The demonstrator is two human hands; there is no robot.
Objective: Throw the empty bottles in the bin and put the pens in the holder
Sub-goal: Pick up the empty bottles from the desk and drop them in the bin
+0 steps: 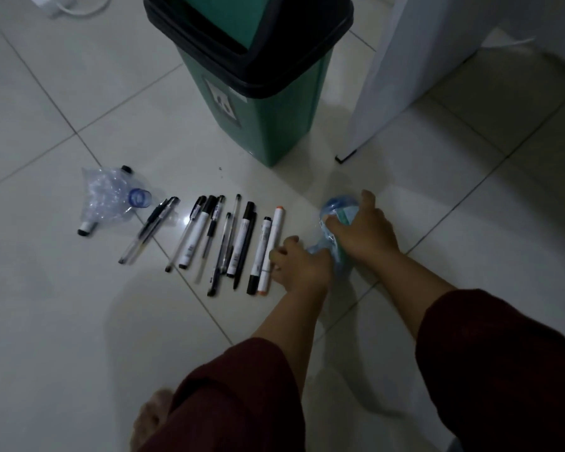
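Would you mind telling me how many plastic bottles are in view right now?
2. A crushed clear bottle lies on the floor left of the pens; a blue-tinted bottle is gripped by both hands, right of the pens. More may be hidden.

Both arms reach forward and down from dark red sleeves, forearms bare. The left hand is palm down, fingers curled over the near end of a bottle. The right hand lies just beyond it, fingers wrapped over the bottle's far part, thumb raised. The two hands sit close together, nearly touching.
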